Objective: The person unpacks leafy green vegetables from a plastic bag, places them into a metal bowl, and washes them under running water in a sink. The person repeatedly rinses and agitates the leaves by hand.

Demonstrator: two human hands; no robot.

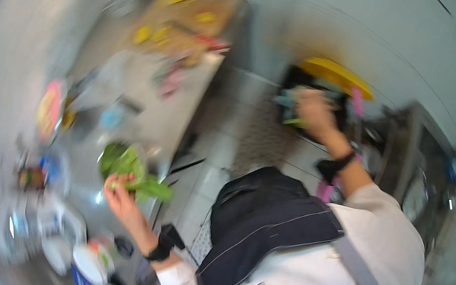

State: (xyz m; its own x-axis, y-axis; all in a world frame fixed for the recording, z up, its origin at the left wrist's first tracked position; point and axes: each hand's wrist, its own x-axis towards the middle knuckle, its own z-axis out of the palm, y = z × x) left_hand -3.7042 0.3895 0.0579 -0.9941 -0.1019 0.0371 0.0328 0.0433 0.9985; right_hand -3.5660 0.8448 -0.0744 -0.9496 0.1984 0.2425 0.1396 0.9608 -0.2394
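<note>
My left hand (122, 195) pinches a bunch of green leaves (132, 162), perhaps lettuce, above the steel worktop's front edge. The leaves fan out past my fingertips, and some droop to the right. Off to the right, my right hand (317, 112) reaches over a dark bin (291, 78) that has a yellow lid (338, 75) tilted up against the wall. Motion blur hides whether these fingers hold anything. Something pale blue and some green show in the bin beside this hand.
A wooden cutting board (171, 12) bears yellow pieces and a red-handled knife (212, 42). A pink cloth (173, 79) lies nearer on the worktop (162, 121). White-lidded tubs (91, 265) stand at the left. A pink handle (357, 99) rises beside the bin, near a metal rack (407, 145).
</note>
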